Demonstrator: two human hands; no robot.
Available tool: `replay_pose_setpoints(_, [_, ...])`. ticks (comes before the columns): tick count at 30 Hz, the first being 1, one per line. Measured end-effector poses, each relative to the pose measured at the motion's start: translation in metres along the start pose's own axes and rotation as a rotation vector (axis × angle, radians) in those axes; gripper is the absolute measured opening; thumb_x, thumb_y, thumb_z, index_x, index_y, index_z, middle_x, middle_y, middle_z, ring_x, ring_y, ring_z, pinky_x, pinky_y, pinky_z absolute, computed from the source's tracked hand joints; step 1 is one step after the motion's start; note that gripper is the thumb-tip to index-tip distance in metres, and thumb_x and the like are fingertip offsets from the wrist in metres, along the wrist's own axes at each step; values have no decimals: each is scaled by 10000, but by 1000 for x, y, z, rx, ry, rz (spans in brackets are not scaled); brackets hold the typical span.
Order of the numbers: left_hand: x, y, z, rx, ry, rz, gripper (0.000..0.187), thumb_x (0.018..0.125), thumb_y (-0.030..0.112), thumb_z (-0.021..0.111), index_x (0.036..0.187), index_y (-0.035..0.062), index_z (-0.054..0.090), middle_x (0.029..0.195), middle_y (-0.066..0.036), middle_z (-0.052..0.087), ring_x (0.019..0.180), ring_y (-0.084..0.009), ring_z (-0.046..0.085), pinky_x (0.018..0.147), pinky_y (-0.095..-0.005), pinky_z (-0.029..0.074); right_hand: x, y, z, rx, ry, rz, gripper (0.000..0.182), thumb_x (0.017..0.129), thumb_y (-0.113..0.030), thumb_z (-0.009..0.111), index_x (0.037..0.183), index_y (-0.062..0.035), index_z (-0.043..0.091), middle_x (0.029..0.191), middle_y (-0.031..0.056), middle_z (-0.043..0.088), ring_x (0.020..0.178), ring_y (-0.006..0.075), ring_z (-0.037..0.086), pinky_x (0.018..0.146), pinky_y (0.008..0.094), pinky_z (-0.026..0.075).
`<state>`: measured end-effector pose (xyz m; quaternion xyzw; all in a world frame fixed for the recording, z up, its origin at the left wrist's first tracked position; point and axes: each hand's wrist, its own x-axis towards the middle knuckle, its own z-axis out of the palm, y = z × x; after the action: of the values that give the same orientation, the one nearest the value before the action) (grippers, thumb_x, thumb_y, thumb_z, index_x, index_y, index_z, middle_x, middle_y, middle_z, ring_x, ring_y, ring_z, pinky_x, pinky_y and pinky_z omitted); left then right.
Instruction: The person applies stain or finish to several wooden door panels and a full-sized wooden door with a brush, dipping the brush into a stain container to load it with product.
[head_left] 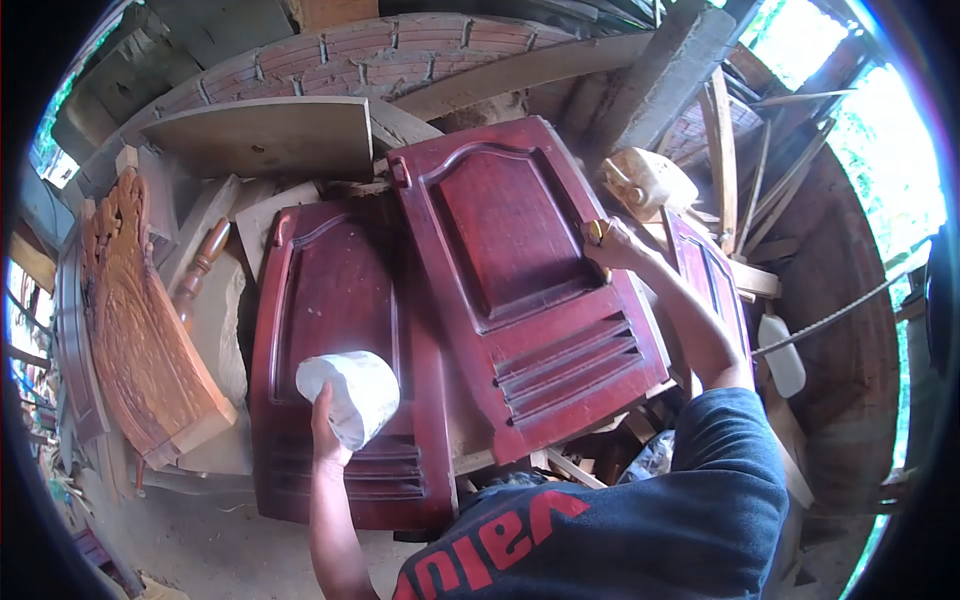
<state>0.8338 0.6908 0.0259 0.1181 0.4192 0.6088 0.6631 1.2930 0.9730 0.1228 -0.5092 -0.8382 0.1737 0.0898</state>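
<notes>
My left hand [328, 425] grips a white plastic container [372, 395] by its side. The container is tilted in front of a dark red panelled door [340, 285] that leans on the left. My right hand [618, 247] is closed at the right edge of a second red door [500, 225], which overlaps the first. A small yellow thing [598, 232] shows in its fingers; its kind is too small to make out. Both doors have a raised arched panel above and slanted slats below.
A carved wooden piece [145, 330] and a turned wooden post [202, 265] lean at left. A dusty plastic jug [650, 180] lies behind my right hand. Another red panel [708, 280] stands at right, near a rope [850, 325] and a white bottle [782, 355].
</notes>
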Motion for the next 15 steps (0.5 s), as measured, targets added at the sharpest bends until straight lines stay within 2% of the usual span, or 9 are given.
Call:
replay_pose_setpoints(1, [0, -1, 0, 8, 5, 14, 711, 893, 481, 584, 1400, 34, 364, 1318, -133, 492, 1221, -281, 504, 999, -452, 452, -8, -10, -12, 179, -145, 356, 62, 735, -97, 600, 728, -36, 592, 576, 106, 582, 543, 244, 621, 574, 378, 516])
replay_pose_setpoints(3, [0, -4, -6, 12, 0, 27, 700, 900, 480, 577, 1399, 36, 366, 1318, -128, 491, 1224, -275, 500, 1008, -446, 443, -3, -9, -39, -162, -277, 495, 129, 708, -124, 617, 805, -62, 675, 719, 154, 663, 775, 314, 687, 720, 409, 545])
replay_pose_setpoints(5, [2, -5, -10, 9, -13, 34, 684, 910, 479, 566, 1397, 41, 369, 1318, -119, 489, 1229, -265, 495, 1021, -437, 427, -13, -17, -39, -434, 167, 242, 211, 728, -75, 559, 874, -24, 703, 765, 189, 675, 777, 339, 683, 747, 438, 534])
replay_pose_setpoints(7, [3, -6, -10, 3, -30, 52, 682, 910, 477, 566, 1398, 43, 369, 1316, -114, 489, 1232, -261, 492, 1019, -437, 428, -12, -29, -40, -234, 363, 162, 154, 754, -88, 571, 850, -12, 664, 719, 170, 663, 755, 318, 684, 696, 427, 536])
replay_pose_setpoints(8, [3, -6, -10, -8, -42, 48, 680, 911, 476, 565, 1398, 44, 370, 1316, -113, 489, 1231, -260, 492, 1020, -437, 427, -14, -38, -34, 18, 289, 328, 121, 788, -132, 617, 833, -20, 618, 674, 119, 643, 674, 235, 681, 609, 385, 539])
replay_pose_setpoints(9, [1, -5, -10, -12, -52, 39, 678, 912, 475, 563, 1398, 44, 370, 1316, -112, 489, 1231, -259, 492, 1021, -437, 426, -19, -28, -23, 395, 94, 244, 147, 809, -165, 661, 820, -35, 594, 679, 72, 633, 600, 148, 655, 522, 311, 535])
replay_pose_setpoints(11, [1, -5, -11, -7, -53, 44, 678, 912, 475, 562, 1398, 44, 371, 1314, -111, 490, 1230, -259, 492, 1021, -436, 425, -31, -23, -5, 690, -94, 210, 134, 880, -186, 638, 851, -63, 592, 673, 37, 618, 591, 133, 652, 467, 248, 519])
replay_pose_setpoints(13, [3, -6, -12, -5, -48, 60, 677, 913, 475, 561, 1399, 44, 371, 1313, -110, 492, 1228, -258, 493, 1021, -436, 425, -39, 23, -8, 657, -105, 409, 120, 891, -171, 619, 918, -58, 590, 765, 60, 646, 642, 132, 660, 528, 246, 532])
replay_pose_setpoints(15, [3, -7, -14, -3, -35, 55, 676, 912, 475, 561, 1398, 45, 374, 1310, -113, 495, 1225, -258, 497, 1015, -434, 429, -35, 85, -5, 616, 120, 498, 131, 893, -171, 623, 959, -62, 594, 791, 39, 651, 714, 111, 648, 594, 223, 507])
